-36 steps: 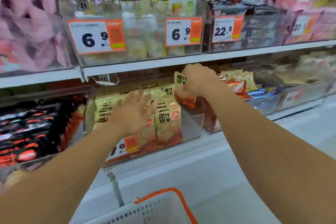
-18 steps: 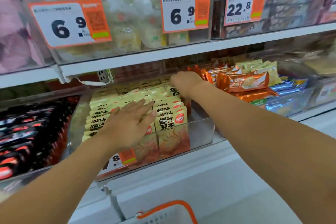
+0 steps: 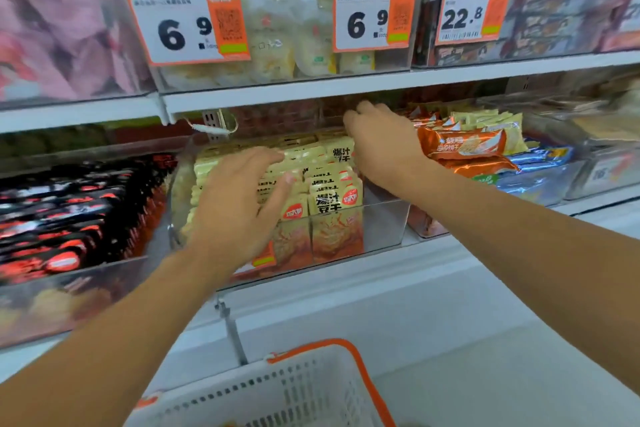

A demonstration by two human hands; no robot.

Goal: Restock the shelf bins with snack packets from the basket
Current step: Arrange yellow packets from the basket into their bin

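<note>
Overhead, the upper shelf (image 3: 346,87) carries clear bins with orange price tags (image 3: 188,26), pale packets behind them and pink packs (image 3: 52,21) at far left. Below it, the lower shelf holds a clear bin (image 3: 381,222) filled with upright rows of yellow packets (image 3: 334,198), black packs (image 3: 69,211) to its left, and orange wrappers (image 3: 464,146) and blue wrappers (image 3: 540,166) in the next bin to the right. At the bottom edge sits the white basket (image 3: 277,392) with its orange handle (image 3: 360,364); what it holds is out of view. Both forearms reach over it into the bin. The left hand (image 3: 239,201) lies flat with fingers spread wide on the packet tops near the front left. The right hand (image 3: 381,142) reaches to the back of the right-hand row, fingers bent down behind the packets; whether it grips anything cannot be told.
</note>
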